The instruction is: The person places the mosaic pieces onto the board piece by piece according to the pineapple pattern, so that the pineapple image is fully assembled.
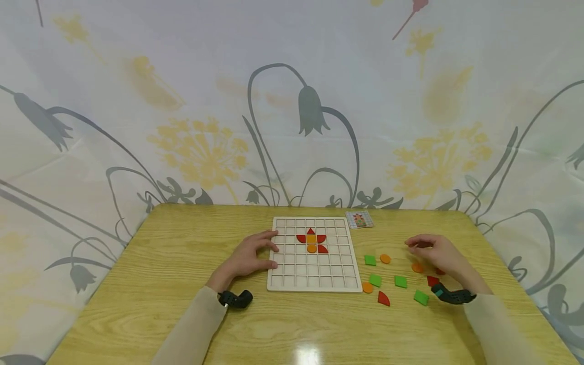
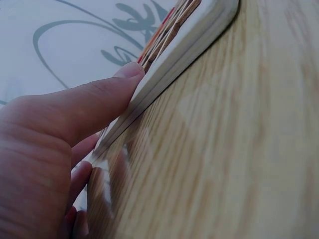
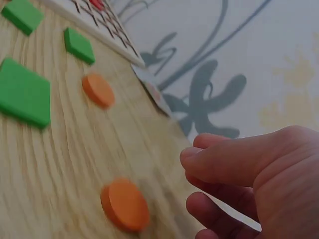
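A white grid board lies on the table, with red pieces around an orange square and an orange disc near its middle. At the board's left edge rests my left hand, thumb tip on the rim and fingers reaching over the edge. My right hand hovers over the table's right part, its fingers loosely bent and thumb near the index finger; no piece shows in it. Below it in the right wrist view is an orange disc. Another orange disc lies farther off.
Several green squares lie right of the board, with a red quarter-circle and an orange disc by its lower right corner. A small picture card sits at the board's upper right corner. Behind the table hangs a flowered cloth.
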The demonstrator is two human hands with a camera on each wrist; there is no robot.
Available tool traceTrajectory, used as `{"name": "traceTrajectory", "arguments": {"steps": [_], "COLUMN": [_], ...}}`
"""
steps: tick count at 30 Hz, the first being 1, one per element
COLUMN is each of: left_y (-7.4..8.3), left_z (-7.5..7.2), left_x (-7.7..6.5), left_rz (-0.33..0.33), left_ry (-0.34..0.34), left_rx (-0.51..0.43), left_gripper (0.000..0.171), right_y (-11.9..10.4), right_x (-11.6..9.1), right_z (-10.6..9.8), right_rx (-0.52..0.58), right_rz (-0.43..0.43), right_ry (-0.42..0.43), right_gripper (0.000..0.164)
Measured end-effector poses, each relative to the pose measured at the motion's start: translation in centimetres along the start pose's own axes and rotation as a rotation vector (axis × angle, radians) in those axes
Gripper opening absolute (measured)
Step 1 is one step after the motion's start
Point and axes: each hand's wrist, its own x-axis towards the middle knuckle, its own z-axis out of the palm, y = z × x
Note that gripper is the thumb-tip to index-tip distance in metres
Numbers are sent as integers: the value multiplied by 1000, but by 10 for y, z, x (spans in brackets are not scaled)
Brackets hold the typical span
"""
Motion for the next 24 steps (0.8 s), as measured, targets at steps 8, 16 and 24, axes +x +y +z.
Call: {"name": "traceTrajectory", "arguments": {"steps": [8,16,24], "left_y": [-2,-3,-4], "left_z": [1,3,2], "left_x": [0,0,0], "left_rz": [0,8,17], "left_ry": [-3,2,5], "left_rx": [-10,-5,-8], "left_gripper": [28,28,28], "right_y": [44,55,60], "right_x": [-40,-45,-43], "right_z": [-32,-36,-40], "right_rx": [1,149,191], "right_rz": [130,31,-41], "right_ry": [-24,-112,-181], "right_gripper": [41,37,36]}}
